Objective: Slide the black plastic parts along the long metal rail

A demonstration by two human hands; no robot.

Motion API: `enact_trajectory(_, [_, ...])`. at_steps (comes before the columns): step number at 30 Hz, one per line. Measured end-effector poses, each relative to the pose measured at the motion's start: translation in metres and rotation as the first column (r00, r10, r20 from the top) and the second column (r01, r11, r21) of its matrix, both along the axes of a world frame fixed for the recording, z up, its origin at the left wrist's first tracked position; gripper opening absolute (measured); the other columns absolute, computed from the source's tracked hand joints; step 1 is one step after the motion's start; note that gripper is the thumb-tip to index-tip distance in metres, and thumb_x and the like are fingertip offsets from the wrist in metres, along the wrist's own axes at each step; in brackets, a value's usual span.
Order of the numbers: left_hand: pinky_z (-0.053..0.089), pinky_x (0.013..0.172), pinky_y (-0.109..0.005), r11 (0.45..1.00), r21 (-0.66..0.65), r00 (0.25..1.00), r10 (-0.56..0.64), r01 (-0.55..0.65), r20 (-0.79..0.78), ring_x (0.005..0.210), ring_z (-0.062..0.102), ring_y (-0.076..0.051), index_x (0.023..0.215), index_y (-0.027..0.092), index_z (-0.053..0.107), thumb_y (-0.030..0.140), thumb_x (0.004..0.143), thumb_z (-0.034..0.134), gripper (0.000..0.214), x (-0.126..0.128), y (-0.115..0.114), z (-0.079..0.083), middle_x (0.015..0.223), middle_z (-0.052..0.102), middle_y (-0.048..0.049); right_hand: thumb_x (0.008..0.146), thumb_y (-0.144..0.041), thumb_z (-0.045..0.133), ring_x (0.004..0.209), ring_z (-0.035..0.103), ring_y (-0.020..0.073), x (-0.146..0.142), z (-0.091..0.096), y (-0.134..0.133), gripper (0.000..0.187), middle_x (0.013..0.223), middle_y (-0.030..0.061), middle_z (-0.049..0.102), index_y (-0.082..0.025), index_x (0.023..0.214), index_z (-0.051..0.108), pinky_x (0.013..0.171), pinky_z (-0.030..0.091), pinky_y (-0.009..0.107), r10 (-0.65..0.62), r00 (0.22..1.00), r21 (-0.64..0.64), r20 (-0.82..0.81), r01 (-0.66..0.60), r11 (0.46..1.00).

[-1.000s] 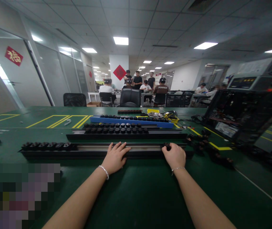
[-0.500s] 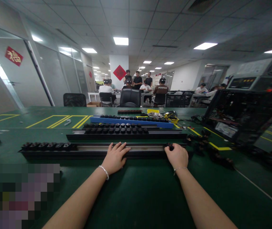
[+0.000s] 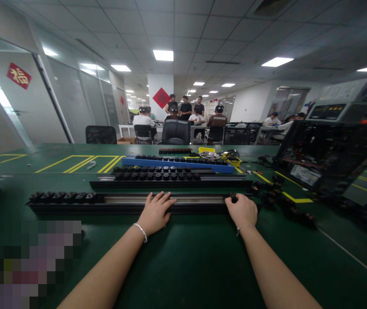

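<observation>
A long black rail (image 3: 196, 208) lies crosswise on the green table in front of me. Several small black blocks with knob-like tops (image 3: 64, 197) sit in a row at its left end. My left hand (image 3: 156, 212) rests on the rail's middle, fingers spread flat and holding nothing. Near the right end, my right hand (image 3: 242, 210) is closed around a small black block (image 3: 233, 198); the fingers hide most of it. Whether that block is seated in the rail's channel I cannot tell.
Behind it lie another black rail (image 3: 170, 183) with blocks and a blue rail (image 3: 177, 164). Loose black blocks (image 3: 294, 210) are scattered at right, near an open computer case (image 3: 318, 159). A yellow tray (image 3: 206, 150) and cables stand farther back. People sit beyond the table.
My right hand has shifted slightly to the right along the rail, with the small black block in its fingers. The left hand has stayed in place.
</observation>
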State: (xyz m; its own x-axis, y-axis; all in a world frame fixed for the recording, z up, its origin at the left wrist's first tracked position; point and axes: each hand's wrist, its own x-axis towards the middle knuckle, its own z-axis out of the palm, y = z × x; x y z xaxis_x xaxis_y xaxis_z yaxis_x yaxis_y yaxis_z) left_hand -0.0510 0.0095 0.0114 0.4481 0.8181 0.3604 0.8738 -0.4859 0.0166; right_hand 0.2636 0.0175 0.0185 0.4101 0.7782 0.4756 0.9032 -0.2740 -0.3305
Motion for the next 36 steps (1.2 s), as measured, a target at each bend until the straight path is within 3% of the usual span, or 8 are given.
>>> enact_trajectory(36, [0.018,0.109,-0.059,1.000,-0.015,1.000,0.002,-0.002,0.002,0.134,0.033,-0.028,0.131,0.035,0.046,0.026,0.081,0.053,0.051,0.001,-0.001,0.002,0.143,0.043,-0.0016,0.074,-0.038,0.044,0.079,0.055,0.0245,0.024,-0.002,0.000,0.031,0.080,0.0118,0.065,-0.015,0.079,0.064,0.076,0.037,0.034,-0.099,0.995,0.048,0.003,0.099,0.994])
